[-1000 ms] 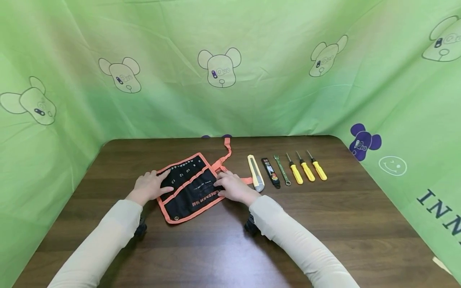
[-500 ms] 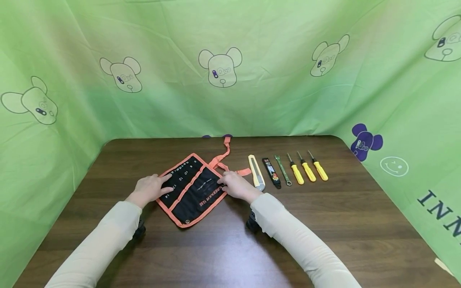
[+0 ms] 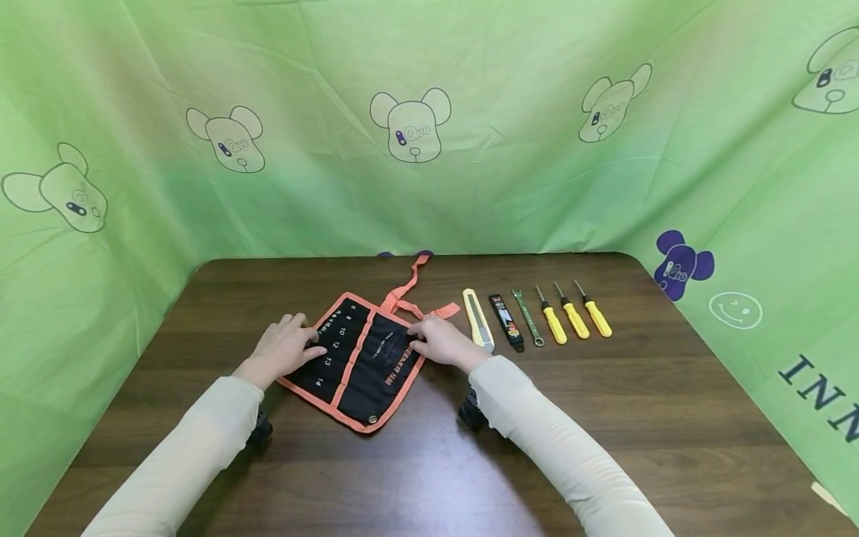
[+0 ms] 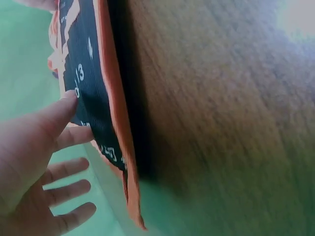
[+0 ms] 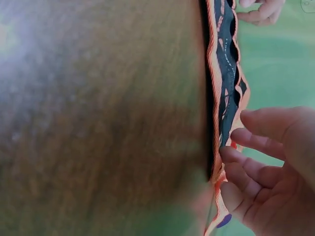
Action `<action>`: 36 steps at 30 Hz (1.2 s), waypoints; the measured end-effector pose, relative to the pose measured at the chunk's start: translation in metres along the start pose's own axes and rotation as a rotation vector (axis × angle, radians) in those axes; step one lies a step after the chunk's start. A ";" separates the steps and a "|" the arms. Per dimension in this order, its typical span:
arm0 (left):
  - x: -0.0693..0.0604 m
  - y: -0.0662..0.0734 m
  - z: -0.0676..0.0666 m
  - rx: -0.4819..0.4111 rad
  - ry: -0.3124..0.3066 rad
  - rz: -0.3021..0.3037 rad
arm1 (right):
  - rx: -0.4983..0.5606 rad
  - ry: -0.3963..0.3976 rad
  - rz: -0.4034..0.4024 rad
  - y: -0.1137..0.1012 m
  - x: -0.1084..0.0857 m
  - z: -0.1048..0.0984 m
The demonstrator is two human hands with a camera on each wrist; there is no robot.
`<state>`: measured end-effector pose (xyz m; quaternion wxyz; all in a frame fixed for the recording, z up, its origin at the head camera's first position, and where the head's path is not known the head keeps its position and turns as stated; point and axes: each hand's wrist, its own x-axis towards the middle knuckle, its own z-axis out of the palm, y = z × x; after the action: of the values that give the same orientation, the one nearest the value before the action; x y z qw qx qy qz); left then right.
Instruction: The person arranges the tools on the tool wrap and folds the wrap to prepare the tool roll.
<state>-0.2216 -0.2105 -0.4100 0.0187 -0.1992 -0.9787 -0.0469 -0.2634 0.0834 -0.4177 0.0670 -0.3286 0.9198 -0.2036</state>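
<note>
A black fabric tool roll (image 3: 385,395) with orange edging, white size numbers and a row of pockets lies spread on the table, turned at an angle. My left hand (image 3: 278,349) rests on its left part; in the left wrist view the thumb (image 4: 61,110) and index finger touch the cloth while the other fingers stretch out past it. On the opposite side, my right hand (image 3: 443,344) touches the right edge with loosely bent fingers (image 5: 251,169). Orange tie straps (image 3: 403,291) trail from the far right edge. The fingertips on the right are partly hidden in the head view.
To the right lie a yellow utility knife (image 3: 476,317), a slim black packet (image 3: 506,322), a green wrench (image 3: 528,317) and three yellow-handled screwdrivers (image 3: 552,321) in a row. A green printed cloth (image 3: 416,201) hangs behind the wooden table (image 3: 604,432).
The tool roll has turned counterclockwise under both hands: its near corner swung right and its far corner left. The straps shifted left with it. The hands moved only slightly.
</note>
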 end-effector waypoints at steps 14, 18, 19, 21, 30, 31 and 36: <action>-0.002 0.000 0.000 -0.119 -0.108 0.100 | 0.015 -0.011 0.109 0.001 -0.002 -0.006; -0.003 0.002 0.001 -0.164 -0.140 0.122 | 0.007 -0.020 0.086 0.001 -0.004 -0.008; -0.003 0.003 0.001 -0.183 -0.153 0.124 | 0.006 -0.039 0.085 0.001 -0.004 -0.008; -0.003 0.005 0.002 -0.212 -0.179 0.121 | 0.007 -0.084 0.094 0.002 -0.004 -0.009; -0.007 0.009 0.010 -0.306 -0.276 0.069 | -0.004 -0.212 0.129 0.000 -0.005 -0.014; -0.008 0.009 0.011 -0.305 -0.279 0.080 | 0.002 -0.220 0.128 0.000 -0.006 -0.014; -0.012 0.009 0.012 -0.291 -0.270 0.113 | -0.001 -0.274 0.124 0.001 -0.008 -0.014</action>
<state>-0.2072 -0.2052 -0.4223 -0.1389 -0.2590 -0.9424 -0.1595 -0.2611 0.0937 -0.4053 0.2040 -0.2958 0.9208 -0.1519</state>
